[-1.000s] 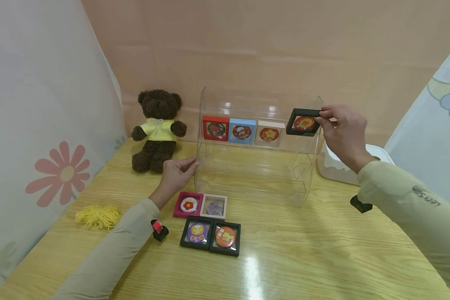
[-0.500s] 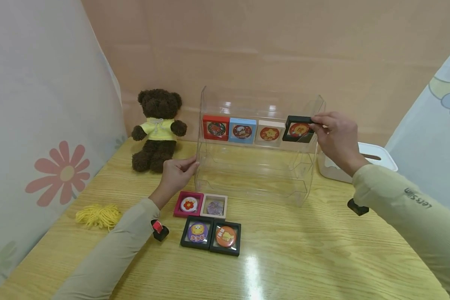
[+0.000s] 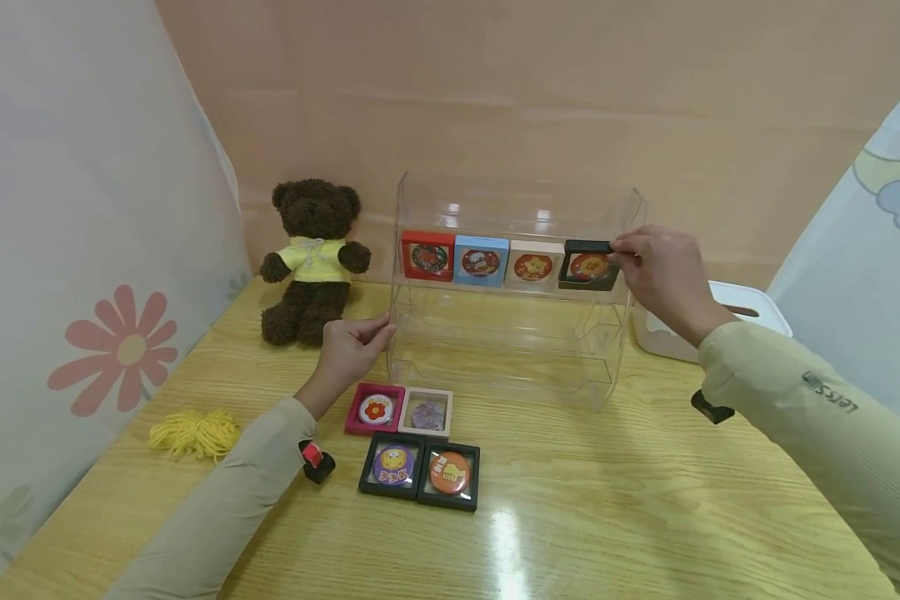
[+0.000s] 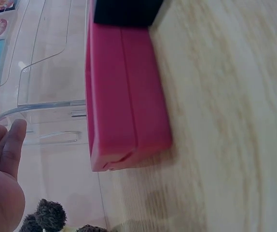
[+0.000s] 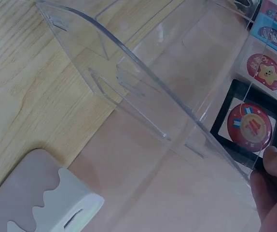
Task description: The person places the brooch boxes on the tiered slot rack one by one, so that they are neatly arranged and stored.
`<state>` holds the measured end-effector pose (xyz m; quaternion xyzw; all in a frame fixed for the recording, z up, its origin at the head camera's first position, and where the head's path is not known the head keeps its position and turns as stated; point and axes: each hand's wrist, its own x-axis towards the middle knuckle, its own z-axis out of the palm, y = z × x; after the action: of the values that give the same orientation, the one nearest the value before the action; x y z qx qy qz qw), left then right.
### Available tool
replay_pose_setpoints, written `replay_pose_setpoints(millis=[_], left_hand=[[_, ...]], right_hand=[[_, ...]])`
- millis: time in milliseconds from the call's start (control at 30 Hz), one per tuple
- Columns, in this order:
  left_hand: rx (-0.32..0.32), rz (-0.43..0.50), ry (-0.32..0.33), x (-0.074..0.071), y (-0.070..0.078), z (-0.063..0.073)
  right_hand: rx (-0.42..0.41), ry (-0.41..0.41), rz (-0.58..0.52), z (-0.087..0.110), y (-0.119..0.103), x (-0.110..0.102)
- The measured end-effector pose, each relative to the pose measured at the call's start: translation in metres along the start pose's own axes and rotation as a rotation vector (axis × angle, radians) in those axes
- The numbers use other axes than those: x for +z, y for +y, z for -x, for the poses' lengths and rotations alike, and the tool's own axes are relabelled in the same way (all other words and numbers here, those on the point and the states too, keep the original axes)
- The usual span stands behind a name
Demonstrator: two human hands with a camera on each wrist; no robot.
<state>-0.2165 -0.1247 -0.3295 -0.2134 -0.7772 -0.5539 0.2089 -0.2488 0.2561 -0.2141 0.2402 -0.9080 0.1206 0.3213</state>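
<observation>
A clear plastic display rack (image 3: 495, 337) stands on the table. My left hand (image 3: 348, 354) pinches its left side edge. Along an upper tier sit a red framed badge (image 3: 428, 257), a light blue one (image 3: 481, 262) and a pale cream one (image 3: 535, 267). At the right end of that row is a black-framed badge (image 3: 588, 265), its red-and-gold disc facing outward. My right hand (image 3: 663, 271) pinches this frame at its upper right corner, inside the rack's right side panel. In the right wrist view, thumb and finger grip the black frame (image 5: 249, 123) at one corner.
In front of the rack lie a magenta frame (image 3: 375, 409), a cream frame (image 3: 426, 413) and two black frames (image 3: 448, 476). A brown teddy bear (image 3: 315, 262) stands back left, yellow yarn (image 3: 195, 435) lies front left, and a tissue box (image 3: 750, 308) sits behind the right arm.
My right hand has moved left and down, bringing the black-framed badge from above the rack's right end into the row beside the cream one. The left hand has kept its grip.
</observation>
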Motion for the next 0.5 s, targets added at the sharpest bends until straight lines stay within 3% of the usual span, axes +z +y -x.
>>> replay_pose_setpoints(millis=[500], left_hand=[[-0.014, 0.012, -0.01, -0.0007, 0.0006, 0.0]], right_hand=[[0.035, -0.112, 0.055, 0.0005, -0.0063, -0.0011]])
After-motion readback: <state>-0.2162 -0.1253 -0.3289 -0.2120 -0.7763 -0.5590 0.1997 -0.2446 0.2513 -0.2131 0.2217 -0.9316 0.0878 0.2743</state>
